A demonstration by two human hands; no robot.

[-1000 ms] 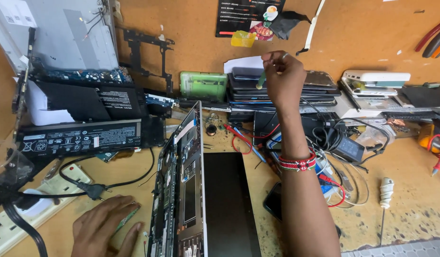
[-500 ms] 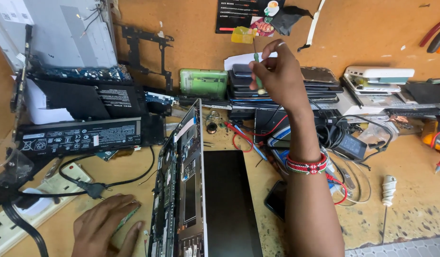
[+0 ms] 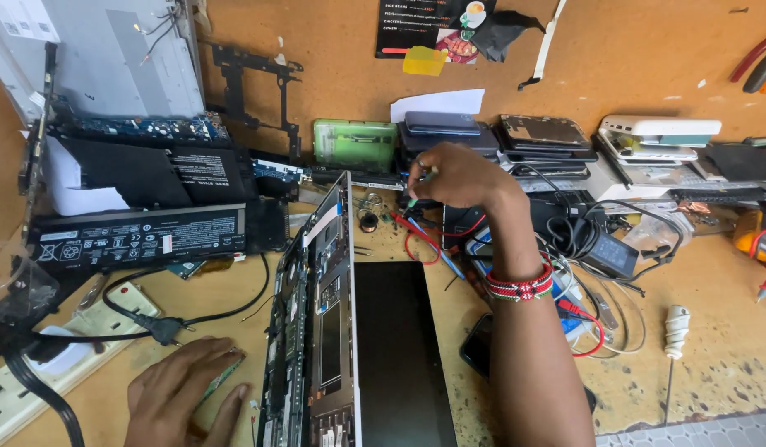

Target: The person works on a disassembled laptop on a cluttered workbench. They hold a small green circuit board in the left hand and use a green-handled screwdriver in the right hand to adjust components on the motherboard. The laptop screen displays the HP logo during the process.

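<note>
Right hand (image 3: pixel 453 175) has come down from the orange wall board and now sits low beyond the far end of the opened grey laptop chassis (image 3: pixel 321 331), which stands on its edge.

Nearest: left hand (image 3: pixel 184 397), fingers spread flat, pressing a small green circuit board (image 3: pixel 221 378) onto the wooden bench just left of the chassis. A black mains plug (image 3: pixel 163 329) lies beyond the hand, a white power strip (image 3: pixel 68 356) further left.

Right of the chassis, a dark flat panel (image 3: pixel 403 356) lies on the bench. A red beaded wristband (image 3: pixel 519 287) sits on the right forearm.

Far end: right fingers closed in a pinch on a thin green-handled tool (image 3: pixel 417 186), probably a small screwdriver. Red wire loops (image 3: pixel 416 240) lie just under it.

Judgement: keep the chassis from tipping; bring the tool tip in clear of the wires.

Tool tip hidden by the hand. Left palm cut off by the frame. Stacked phones (image 3: pixel 482 136) behind are hard to separate.
</note>
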